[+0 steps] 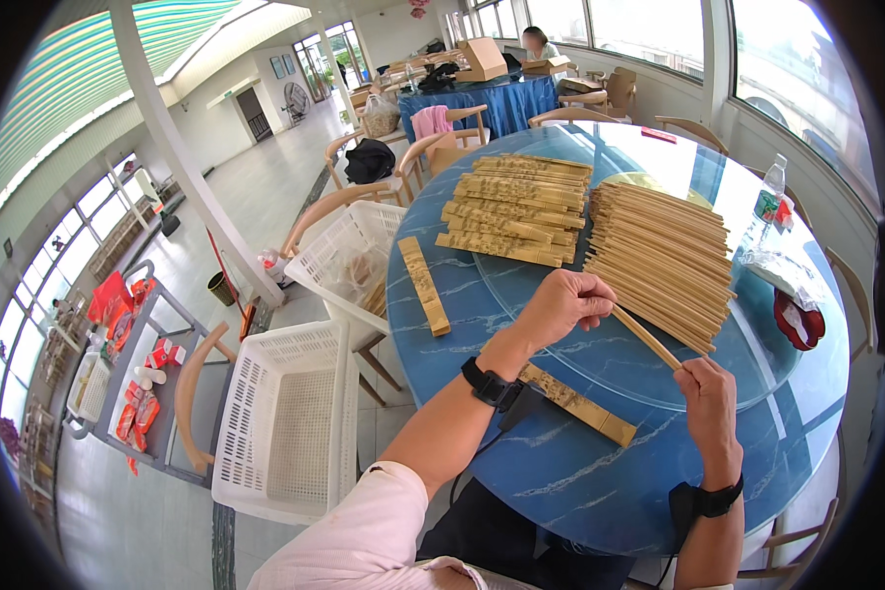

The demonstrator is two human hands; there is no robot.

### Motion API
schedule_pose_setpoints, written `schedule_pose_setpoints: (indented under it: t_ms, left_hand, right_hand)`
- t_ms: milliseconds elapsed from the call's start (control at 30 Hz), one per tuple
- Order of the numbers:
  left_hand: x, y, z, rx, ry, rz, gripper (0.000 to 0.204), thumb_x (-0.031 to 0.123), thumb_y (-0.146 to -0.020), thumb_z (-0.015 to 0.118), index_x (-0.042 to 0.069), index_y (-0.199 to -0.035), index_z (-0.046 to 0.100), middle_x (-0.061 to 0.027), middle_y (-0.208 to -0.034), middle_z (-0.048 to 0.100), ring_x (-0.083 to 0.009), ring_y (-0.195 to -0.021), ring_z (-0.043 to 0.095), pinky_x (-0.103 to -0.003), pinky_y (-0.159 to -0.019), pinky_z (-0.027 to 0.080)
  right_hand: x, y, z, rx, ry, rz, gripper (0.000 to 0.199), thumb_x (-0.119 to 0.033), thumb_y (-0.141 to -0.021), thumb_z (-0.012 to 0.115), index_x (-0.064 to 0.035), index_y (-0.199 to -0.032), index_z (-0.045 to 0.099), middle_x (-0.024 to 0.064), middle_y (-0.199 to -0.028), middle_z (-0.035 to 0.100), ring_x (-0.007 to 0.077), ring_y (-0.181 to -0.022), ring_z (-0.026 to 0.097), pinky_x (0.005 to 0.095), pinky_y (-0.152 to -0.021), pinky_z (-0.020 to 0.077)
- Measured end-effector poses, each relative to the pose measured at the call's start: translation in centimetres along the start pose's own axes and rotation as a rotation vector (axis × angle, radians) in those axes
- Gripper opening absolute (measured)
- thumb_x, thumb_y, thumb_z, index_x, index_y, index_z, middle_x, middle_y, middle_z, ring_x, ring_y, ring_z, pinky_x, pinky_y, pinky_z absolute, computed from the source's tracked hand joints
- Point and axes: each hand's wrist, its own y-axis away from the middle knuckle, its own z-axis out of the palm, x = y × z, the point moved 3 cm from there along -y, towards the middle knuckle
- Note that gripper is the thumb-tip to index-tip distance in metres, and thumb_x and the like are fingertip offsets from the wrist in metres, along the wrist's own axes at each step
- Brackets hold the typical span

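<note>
My left hand [563, 311] pinches one end of a thin light-brown wooden stick [647, 337], and my right hand [708, 395] grips its other end. It slants between them, just in front of a large pile of similar sticks [659, 258]. Left of that pile lies a heap of flat golden strips [519, 202] with dark printed patterns, perhaps paper sleeves. A single golden strip [425, 287] rests apart at the table's left side. Another patterned strip [582, 405] lies below my hands, partly hidden by my left wrist. Both wrists wear black bands.
The round blue marbled table [521, 484] has a glass turntable. At its right are a plastic bottle [772, 189], a clear bag [785, 272] and a dark red dish [798, 323]. White crates [283, 339] stand left, beside a grey trolley [179, 395]. A person [539, 45] sits far back.
</note>
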Motion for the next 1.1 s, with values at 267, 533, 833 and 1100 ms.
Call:
schedule_pose_setpoints:
  t_ms: [267,533,833,1100]
  left_hand:
    - [0.5,0.4,1.1,-0.107,0.217,-0.047,0.008,0.006,-0.095,0.078,-0.001,-0.099,0.080,-0.0069,-0.083,0.076,-0.0131,-0.067,0.070,-0.027,-0.060,0.058]
    - [2.3,1.5,2.6,-0.319,-0.054,-0.203,0.022,0.015,-0.091,0.084,0.001,-0.106,0.077,-0.0077,-0.089,0.077,-0.0143,-0.076,0.072,-0.031,-0.066,0.059]
    - [1.8,5.2,6.6,-0.598,-0.765,0.196,0.039,0.021,-0.077,0.090,0.004,-0.109,0.077,-0.0101,-0.107,0.070,-0.0306,-0.109,0.064,-0.042,-0.091,0.055]
    - [1.8,5.2,7.1,-0.643,-1.020,0.217,0.037,0.028,-0.078,0.089,0.008,-0.108,0.080,-0.0068,-0.105,0.070,-0.0286,-0.111,0.064,-0.041,-0.093,0.053]
  right_hand:
    - [-0.7,0.0,0.1,-0.006,-0.086,0.031,0.012,-0.005,-0.093,0.076,0.0043,-0.093,0.069,0.0172,-0.080,0.064,0.0336,-0.070,0.061,0.0399,-0.066,0.0489]
    - [-0.1,0.0,-1.4,0.148,0.008,0.056,0.014,-0.007,-0.099,0.072,0.0047,-0.094,0.066,0.0141,-0.077,0.061,0.0258,-0.066,0.055,0.0372,-0.063,0.0452]
    - [0.3,-0.5,-1.2,0.225,-0.002,0.039,0.019,-0.009,-0.104,0.068,0.0034,-0.091,0.061,0.0088,-0.071,0.053,0.0178,-0.063,0.048,0.0337,-0.059,0.0407]
    - [0.9,-0.4,-1.2,0.228,0.065,0.014,0.018,-0.009,-0.102,0.071,0.0027,-0.091,0.063,0.0095,-0.071,0.053,0.0192,-0.063,0.048,0.0343,-0.060,0.0422]
